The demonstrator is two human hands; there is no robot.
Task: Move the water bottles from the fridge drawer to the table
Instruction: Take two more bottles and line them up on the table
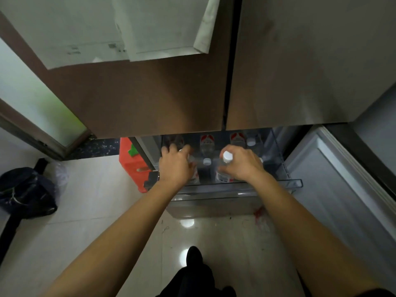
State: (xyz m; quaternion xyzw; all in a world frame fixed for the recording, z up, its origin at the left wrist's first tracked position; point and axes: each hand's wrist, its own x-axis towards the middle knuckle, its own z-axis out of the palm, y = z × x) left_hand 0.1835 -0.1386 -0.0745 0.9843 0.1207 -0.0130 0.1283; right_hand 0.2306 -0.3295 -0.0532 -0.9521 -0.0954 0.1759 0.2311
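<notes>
The fridge drawer [295,183] is pulled out below the closed upper doors, and clear water bottles with white caps and red labels stand in it. My left hand [176,166] is wrapped over the top of a bottle [194,168] at the drawer's left, hiding most of it. My right hand [244,162] grips the neck of another bottle [224,174], whose white cap pokes out above my fingers. One bottle [206,161] stands between my hands, and more bottles [237,139] sit at the back. The table is out of view.
An open lower fridge door [334,189] stands to the right. A red plastic stool [130,163] sits left of the drawer. A black bin bag [25,191] lies on the tiled floor at far left. My dark shoe [194,257] is below the drawer.
</notes>
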